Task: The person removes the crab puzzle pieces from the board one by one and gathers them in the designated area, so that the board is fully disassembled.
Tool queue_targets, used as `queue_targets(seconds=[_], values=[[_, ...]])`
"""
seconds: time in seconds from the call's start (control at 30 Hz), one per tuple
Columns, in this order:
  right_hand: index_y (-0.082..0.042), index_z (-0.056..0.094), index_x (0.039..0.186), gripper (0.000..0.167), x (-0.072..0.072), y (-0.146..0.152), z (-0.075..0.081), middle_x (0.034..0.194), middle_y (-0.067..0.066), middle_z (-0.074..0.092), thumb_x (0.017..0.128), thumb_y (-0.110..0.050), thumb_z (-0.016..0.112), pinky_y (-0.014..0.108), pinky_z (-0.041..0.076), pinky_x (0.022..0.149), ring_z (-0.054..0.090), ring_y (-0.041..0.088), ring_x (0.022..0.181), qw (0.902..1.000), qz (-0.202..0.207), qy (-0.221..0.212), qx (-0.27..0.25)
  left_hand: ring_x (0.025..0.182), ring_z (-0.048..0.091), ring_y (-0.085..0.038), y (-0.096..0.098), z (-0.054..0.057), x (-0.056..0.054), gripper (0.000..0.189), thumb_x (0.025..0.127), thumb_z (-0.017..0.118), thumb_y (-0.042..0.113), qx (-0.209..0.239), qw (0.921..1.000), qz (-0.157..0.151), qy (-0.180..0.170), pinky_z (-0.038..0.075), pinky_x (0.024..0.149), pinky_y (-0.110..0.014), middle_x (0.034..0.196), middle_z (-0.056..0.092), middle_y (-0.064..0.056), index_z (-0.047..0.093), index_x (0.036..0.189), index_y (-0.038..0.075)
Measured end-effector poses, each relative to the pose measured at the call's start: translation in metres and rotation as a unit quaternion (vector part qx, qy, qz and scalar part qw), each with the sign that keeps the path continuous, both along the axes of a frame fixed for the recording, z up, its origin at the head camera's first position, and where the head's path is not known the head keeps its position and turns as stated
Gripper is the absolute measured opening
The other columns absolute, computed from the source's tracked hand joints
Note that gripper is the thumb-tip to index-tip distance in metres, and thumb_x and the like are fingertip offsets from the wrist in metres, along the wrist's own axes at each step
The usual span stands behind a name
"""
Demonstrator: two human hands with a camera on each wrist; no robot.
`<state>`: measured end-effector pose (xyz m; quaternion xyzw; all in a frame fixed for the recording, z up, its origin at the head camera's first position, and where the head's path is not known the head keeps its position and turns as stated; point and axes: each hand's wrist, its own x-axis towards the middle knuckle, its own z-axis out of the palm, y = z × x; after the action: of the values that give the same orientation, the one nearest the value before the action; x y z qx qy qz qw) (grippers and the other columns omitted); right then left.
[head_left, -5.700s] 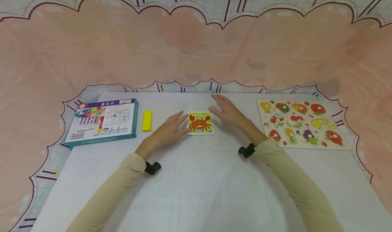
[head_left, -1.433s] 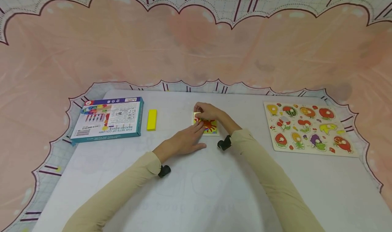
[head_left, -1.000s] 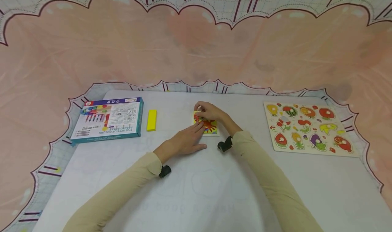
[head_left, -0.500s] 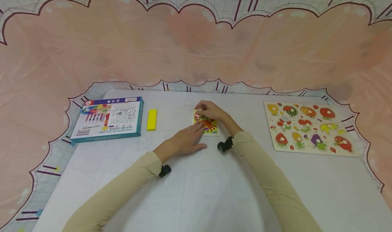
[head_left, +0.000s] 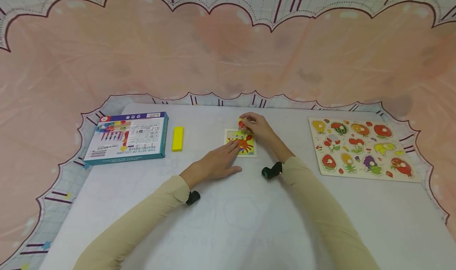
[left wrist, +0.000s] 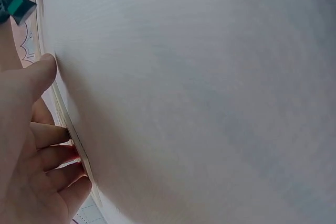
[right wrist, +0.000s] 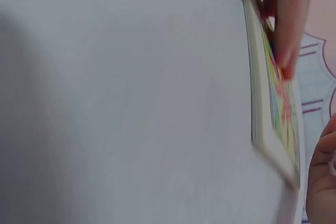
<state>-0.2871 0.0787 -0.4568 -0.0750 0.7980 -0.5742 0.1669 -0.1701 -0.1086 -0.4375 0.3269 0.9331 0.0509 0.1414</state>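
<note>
1. Claw-printed puzzle piece has moved off the crab puzzle board to just beyond its far edge.
2. I judge it light, stiff and smooth; I'd grip opposite edges.
3. Right hand pinches it; left hand rests extended fingers, close together, on the board.

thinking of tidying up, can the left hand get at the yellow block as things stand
Probably yes: the yellow block lies to the left of the left hand, with nothing seen between them. That hand rests on the crab puzzle, so it would first need to lift off.
</note>
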Motion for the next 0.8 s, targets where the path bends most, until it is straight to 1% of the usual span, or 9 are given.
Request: queue_targets(seconds=[0.17,0.27,0.37,0.5,0.6,0.73,0.8], values=[[-0.010,0.057,0.130,0.033,0.006,0.032,0.002,0.097,0.005,0.054,0.101,-0.024,0.052,0.016,0.048,0.069,0.055,0.015,0.079,0.9996,0.012,0.000,0.024,0.152,0.016,-0.027,0.001,0.000,0.000,0.078,0.097,0.048,0.053,0.004,1.0000,-0.004,0.005,0.020,0.123,-0.038,0.163,0.017,-0.014,0.026,0.152,0.002],[-0.010,0.056,0.132,0.033,0.009,0.047,0.003,0.098,0.006,0.056,0.101,-0.022,0.052,0.018,0.047,0.073,0.056,0.016,0.083,0.9982,0.025,0.000,0.055,0.152,0.016,-0.026,0.001,-0.001,-0.001,0.079,0.097,0.047,0.054,0.002,1.0000,0.000,0.005,0.021,0.123,-0.037,0.163,0.016,-0.013,0.025,0.153,0.003],[-0.010,0.056,0.133,0.034,0.011,0.058,0.003,0.100,0.007,0.058,0.101,-0.020,0.051,0.018,0.048,0.074,0.056,0.016,0.086,0.9957,0.041,0.000,0.083,0.152,0.015,-0.025,0.001,-0.002,-0.002,0.080,0.097,0.047,0.055,0.000,1.0000,0.005,0.003,0.022,0.123,-0.037,0.163,0.015,-0.012,0.023,0.154,0.005],[-0.009,0.056,0.132,0.033,0.013,0.066,0.003,0.102,0.010,0.059,0.101,-0.018,0.051,0.018,0.049,0.073,0.056,0.018,0.087,0.9932,0.057,-0.007,0.101,0.152,0.015,-0.025,0.001,-0.001,-0.003,0.080,0.097,0.048,0.055,0.005,0.9999,0.009,-0.005,0.022,0.122,-0.038,0.164,0.014,-0.011,0.022,0.154,0.005],[-0.007,0.056,0.133,0.034,0.015,0.067,0.003,0.105,0.011,0.059,0.101,-0.017,0.052,0.018,0.050,0.072,0.056,0.018,0.087,0.9897,0.077,-0.002,0.121,0.152,0.015,-0.025,0.001,0.000,-0.003,0.080,0.097,0.048,0.055,0.005,0.9999,0.010,-0.007,0.022,0.122,-0.038,0.164,0.014,-0.011,0.022,0.154,0.005],[-0.006,0.056,0.133,0.035,0.018,0.065,0.004,0.108,0.012,0.060,0.100,-0.018,0.053,0.018,0.048,0.073,0.055,0.018,0.088,0.9826,0.093,0.023,0.159,0.152,0.015,-0.025,0.001,-0.001,-0.003,0.079,0.097,0.046,0.055,0.001,1.0000,0.009,-0.004,0.022,0.122,-0.038,0.164,0.014,-0.011,0.023,0.154,0.005],[-0.006,0.058,0.132,0.035,0.020,0.064,0.004,0.108,0.012,0.061,0.100,-0.019,0.054,0.019,0.047,0.074,0.054,0.020,0.090,0.9794,0.090,0.036,0.177,0.152,0.015,-0.025,0.002,-0.001,-0.003,0.079,0.097,0.047,0.055,0.002,0.9999,0.009,-0.004,0.021,0.123,-0.037,0.163,0.015,-0.011,0.023,0.154,0.006]])
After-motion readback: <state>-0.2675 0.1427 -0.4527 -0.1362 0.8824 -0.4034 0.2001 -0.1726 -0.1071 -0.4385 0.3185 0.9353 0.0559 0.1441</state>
